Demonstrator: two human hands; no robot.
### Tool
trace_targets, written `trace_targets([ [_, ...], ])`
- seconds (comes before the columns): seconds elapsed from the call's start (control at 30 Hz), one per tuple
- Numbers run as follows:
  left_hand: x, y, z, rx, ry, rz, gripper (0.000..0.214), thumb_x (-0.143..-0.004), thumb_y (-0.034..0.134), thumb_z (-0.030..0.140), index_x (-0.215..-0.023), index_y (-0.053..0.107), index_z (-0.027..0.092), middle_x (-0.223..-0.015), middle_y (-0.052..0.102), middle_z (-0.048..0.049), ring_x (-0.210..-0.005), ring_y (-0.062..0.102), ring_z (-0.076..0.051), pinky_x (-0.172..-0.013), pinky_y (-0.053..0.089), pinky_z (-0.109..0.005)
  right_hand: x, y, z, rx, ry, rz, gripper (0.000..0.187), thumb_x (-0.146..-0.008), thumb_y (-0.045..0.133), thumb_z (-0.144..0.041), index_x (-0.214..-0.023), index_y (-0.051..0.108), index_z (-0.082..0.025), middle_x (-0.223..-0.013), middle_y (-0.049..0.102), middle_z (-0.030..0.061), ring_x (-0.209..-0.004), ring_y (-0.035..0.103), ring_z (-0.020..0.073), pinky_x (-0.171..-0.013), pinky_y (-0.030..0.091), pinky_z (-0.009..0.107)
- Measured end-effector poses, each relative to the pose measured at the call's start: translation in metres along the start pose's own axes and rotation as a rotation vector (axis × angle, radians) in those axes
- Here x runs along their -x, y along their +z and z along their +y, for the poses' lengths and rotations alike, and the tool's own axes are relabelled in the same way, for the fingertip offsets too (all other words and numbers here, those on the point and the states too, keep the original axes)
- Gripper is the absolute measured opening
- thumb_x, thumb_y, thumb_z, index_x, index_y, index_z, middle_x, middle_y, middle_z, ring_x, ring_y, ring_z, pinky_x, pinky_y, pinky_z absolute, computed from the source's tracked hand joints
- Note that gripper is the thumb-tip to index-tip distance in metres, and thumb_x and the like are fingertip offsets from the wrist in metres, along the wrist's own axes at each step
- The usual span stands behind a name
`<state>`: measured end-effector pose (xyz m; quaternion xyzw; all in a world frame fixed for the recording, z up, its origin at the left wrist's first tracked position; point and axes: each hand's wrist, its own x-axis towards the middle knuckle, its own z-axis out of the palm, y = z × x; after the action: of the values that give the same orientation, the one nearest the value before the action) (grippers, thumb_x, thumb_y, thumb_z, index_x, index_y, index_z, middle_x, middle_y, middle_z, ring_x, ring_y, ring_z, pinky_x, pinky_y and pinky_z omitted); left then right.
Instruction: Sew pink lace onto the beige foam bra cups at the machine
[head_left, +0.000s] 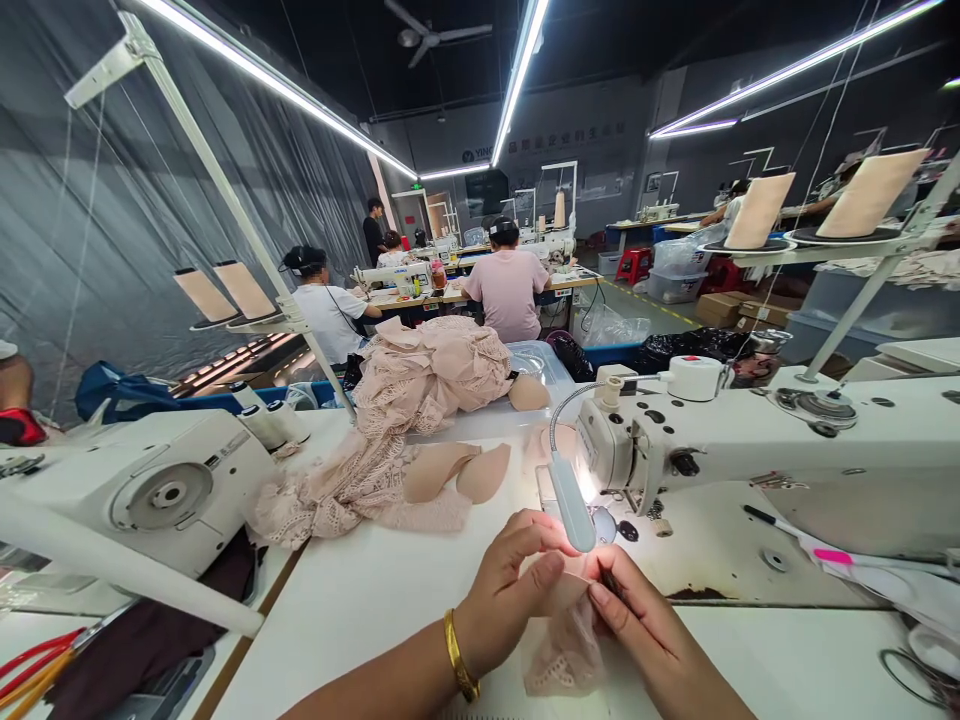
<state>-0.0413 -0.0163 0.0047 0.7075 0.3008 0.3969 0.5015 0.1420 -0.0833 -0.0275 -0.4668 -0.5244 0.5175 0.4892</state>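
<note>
Work piece: a beige lace piece, located in front of you on the white surface, just below the small lamp. Your left hand is half-curled, fingers over the moulded part of it and thumb pressed against the near side. Your right hand is nearly closed, thumb and forefinger pinching the piece's edge; a slim dark tool shows between your fingers, type unclear.

Just beyond your hands, to the right, stands the sewing machine. Left of it, loose beige cups lie on lace.

Containers: behind the surface, a clear plastic bin with a heap of beige lace pieces piled above its rim and trailing onto your surface; depth of fill hidden. One cup rests near the bin's front edge. Far right, a translucent tub has pale fabric on top. Farther back, another clear bin sits beside cardboard boxes; contents not readable.
</note>
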Motion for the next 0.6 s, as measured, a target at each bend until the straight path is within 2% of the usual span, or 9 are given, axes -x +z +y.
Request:
trace_targets([
  [0.03,-0.002,-0.001,0.001,0.078,-0.06,-0.04,0.048,-0.098,0.057,0.063,-0.1,0.075,0.019,-0.117,0.064,-0.012,-0.114,0.059,-0.027,-0.102,0.047,-0.039,0.0,-0.001,0.0,-0.045,0.007,-0.024,0.043,-0.101,0.053,-0.067,-0.09,0.058,-0.026,-0.08,0.049,-0.0038,-0.075,0.047,0.0161,-0.07,0.042,0.027],
  [0.1,-0.005,-0.003,0.0,0.261,-0.228,-0.156,0.056,-0.097,0.052,0.071,-0.105,0.071,0.019,-0.11,0.065,-0.0103,-0.106,0.061,-0.026,-0.097,0.048,-0.04,0.001,-0.001,-0.001,-0.125,0.011,-0.054,0.042,-0.1,0.057,-0.066,-0.09,0.06,-0.025,-0.082,0.051,-0.0033,-0.077,0.048,0.0155,-0.071,0.044,0.026],
  [0.17,-0.007,-0.005,-0.005,0.404,-0.372,-0.258,0.058,-0.088,0.067,0.072,-0.109,0.066,0.018,-0.1,0.064,-0.006,-0.093,0.061,-0.021,-0.086,0.048,-0.034,0.001,-0.002,0.0,-0.182,0.005,-0.057,0.039,-0.1,0.058,-0.063,-0.09,0.061,-0.025,-0.085,0.052,-0.0027,-0.078,0.049,0.0151,-0.073,0.046,0.025],
  [0.23,-0.01,-0.006,-0.01,0.456,-0.453,-0.301,0.064,-0.072,0.087,0.063,-0.11,0.063,0.017,-0.096,0.062,-0.0023,-0.086,0.058,-0.017,-0.079,0.045,-0.028,0.0,-0.002,0.0,-0.158,-0.004,-0.051,0.04,-0.1,0.057,-0.063,-0.089,0.06,-0.025,-0.087,0.052,-0.0022,-0.079,0.05,0.0156,-0.074,0.048,0.026],
  [0.3,-0.011,-0.008,-0.014,0.42,-0.475,-0.277,0.068,-0.06,0.097,0.048,-0.108,0.062,0.016,-0.093,0.061,0.0002,-0.082,0.054,-0.013,-0.075,0.041,-0.024,-0.001,-0.002,0.001,-0.04,-0.004,-0.024,0.041,-0.1,0.054,-0.066,-0.09,0.059,-0.026,-0.085,0.052,-0.0022,-0.079,0.051,0.0168,-0.073,0.048,0.027],
  [0.33,-0.012,-0.009,-0.015,0.374,-0.476,-0.252,0.064,-0.059,0.097,0.043,-0.106,0.063,0.016,-0.089,0.06,0.0014,-0.079,0.052,-0.013,-0.072,0.04,-0.024,-0.002,-0.003,0.002,0.025,0.001,0.01,0.041,-0.1,0.052,-0.067,-0.094,0.059,-0.027,-0.082,0.051,-0.0027,-0.077,0.051,0.0172,-0.071,0.047,0.027],
  [0.47,-0.014,-0.013,-0.01,0.139,-0.45,-0.151,0.039,-0.066,0.087,0.031,-0.097,0.07,0.014,-0.081,0.059,0.0021,-0.076,0.05,-0.013,-0.071,0.04,-0.025,-0.004,-0.006,0.008,0.108,0.044,0.197,0.044,-0.101,0.044,-0.07,-0.114,0.052,-0.029,-0.073,0.043,-0.0059,-0.065,0.045,0.0168,-0.059,0.041,0.026],
  [0.6,-0.015,-0.014,-0.003,0.059,-0.52,-0.096,0.033,-0.067,0.081,0.033,-0.094,0.076,0.015,-0.083,0.063,-0.0003,-0.079,0.055,-0.017,-0.072,0.044,-0.027,-0.004,-0.008,0.012,0.202,0.04,0.236,0.046,-0.099,0.047,-0.073,-0.105,0.058,-0.028,-0.074,0.041,-0.0054,-0.066,0.045,0.0169,-0.06,0.039,0.027],
])
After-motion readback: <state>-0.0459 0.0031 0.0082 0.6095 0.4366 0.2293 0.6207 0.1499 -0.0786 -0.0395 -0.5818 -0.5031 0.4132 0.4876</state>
